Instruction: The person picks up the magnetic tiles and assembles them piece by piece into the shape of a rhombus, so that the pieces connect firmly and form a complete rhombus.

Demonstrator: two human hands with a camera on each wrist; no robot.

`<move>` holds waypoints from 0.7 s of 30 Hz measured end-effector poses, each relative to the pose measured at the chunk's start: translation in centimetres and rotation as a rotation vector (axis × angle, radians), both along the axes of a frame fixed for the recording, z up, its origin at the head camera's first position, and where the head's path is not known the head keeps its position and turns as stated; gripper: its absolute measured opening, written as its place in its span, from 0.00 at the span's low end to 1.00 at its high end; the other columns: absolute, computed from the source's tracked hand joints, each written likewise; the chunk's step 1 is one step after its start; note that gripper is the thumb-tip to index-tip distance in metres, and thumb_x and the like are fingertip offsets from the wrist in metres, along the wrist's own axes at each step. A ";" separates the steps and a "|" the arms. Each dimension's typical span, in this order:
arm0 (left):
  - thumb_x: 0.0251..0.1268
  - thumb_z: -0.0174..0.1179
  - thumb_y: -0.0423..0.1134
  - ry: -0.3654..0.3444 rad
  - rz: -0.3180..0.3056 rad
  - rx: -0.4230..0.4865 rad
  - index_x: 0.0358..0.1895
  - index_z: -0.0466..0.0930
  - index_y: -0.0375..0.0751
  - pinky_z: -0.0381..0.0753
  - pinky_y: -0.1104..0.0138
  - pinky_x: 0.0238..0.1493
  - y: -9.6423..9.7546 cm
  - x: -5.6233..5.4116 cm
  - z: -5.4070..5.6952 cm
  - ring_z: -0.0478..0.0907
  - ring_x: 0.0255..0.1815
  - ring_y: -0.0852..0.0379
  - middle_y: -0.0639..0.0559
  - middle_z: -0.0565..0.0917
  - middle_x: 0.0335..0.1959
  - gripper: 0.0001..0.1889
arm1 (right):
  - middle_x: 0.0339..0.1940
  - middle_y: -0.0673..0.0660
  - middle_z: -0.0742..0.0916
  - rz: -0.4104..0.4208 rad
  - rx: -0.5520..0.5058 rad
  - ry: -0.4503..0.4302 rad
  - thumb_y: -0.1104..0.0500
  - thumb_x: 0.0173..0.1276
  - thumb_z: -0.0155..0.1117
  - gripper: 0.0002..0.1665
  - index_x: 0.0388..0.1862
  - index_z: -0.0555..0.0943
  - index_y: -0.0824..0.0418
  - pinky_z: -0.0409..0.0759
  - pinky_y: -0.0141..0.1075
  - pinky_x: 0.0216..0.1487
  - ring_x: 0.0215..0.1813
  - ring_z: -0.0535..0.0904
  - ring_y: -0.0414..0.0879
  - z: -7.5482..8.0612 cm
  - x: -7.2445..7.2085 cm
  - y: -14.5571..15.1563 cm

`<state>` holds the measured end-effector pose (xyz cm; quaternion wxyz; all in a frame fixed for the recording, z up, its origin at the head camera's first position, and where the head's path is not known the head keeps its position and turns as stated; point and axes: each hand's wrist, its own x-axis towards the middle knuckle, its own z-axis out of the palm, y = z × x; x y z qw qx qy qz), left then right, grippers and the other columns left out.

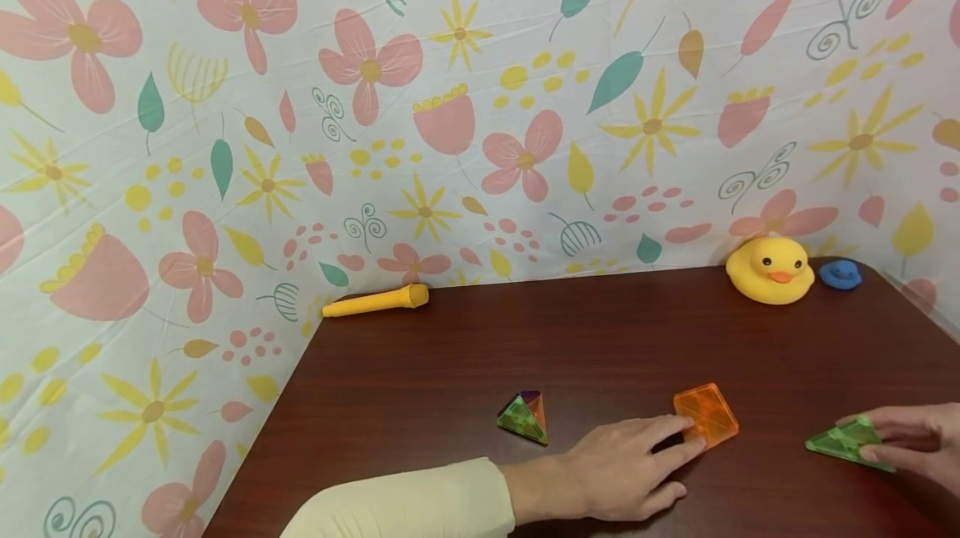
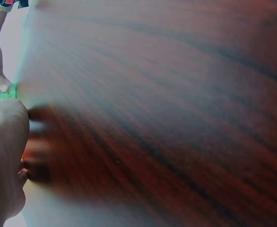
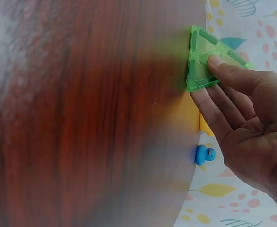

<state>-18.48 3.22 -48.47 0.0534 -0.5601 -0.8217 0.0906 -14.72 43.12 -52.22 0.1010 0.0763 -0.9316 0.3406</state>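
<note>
My left hand [image 1: 626, 471] reaches across the table, its outstretched fingertips touching the near-left part of an orange translucent square tile [image 1: 708, 414] that lies on the surface. In the left wrist view the hand [image 2: 6, 161] mostly hides that tile. At the right, my right hand [image 1: 915, 442] pinches a green translucent triangle tile [image 1: 843, 440] between thumb and fingers. The right wrist view shows the thumb across this green tile's [image 3: 201, 71] face and its edge at the tabletop. A small pyramid of green, orange and purple triangle tiles [image 1: 523, 418] stands left of both hands.
A yellow toy microphone [image 1: 375, 302] lies at the back left edge. Toward the back right sit a yellow rubber duck [image 1: 771, 271] and a small blue duck [image 1: 841, 274]. Flower-patterned cloth [image 1: 517, 213] hangs behind the dark wooden table [image 1: 450, 354].
</note>
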 end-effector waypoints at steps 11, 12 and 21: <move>0.85 0.42 0.62 -0.016 0.012 -0.028 0.88 0.51 0.60 0.56 0.79 0.74 0.1 0.0 0.0 0.55 0.82 0.67 0.57 0.53 0.85 0.34 | 0.30 0.32 0.89 0.080 -0.122 0.137 0.77 0.42 0.85 0.27 0.32 0.92 0.45 0.75 0.17 0.32 0.34 0.82 0.22 0.5 0.2 -1.1; 0.85 0.42 0.62 -0.015 0.012 -0.028 0.88 0.51 0.60 0.56 0.79 0.74 0.1 0.0 0.1 0.55 0.82 0.67 0.57 0.53 0.85 0.35 | 0.31 0.33 0.90 0.106 -0.141 0.130 0.78 0.43 0.84 0.27 0.32 0.93 0.47 0.75 0.18 0.32 0.34 0.83 0.23 0.7 0.2 -1.2; 0.85 0.43 0.62 -0.021 0.010 -0.022 0.88 0.52 0.59 0.56 0.79 0.74 0.1 0.0 0.1 0.55 0.82 0.67 0.57 0.53 0.85 0.35 | 0.34 0.35 0.90 0.252 -0.161 0.160 0.81 0.39 0.83 0.29 0.32 0.92 0.49 0.74 0.17 0.34 0.35 0.84 0.28 1.6 0.1 -2.5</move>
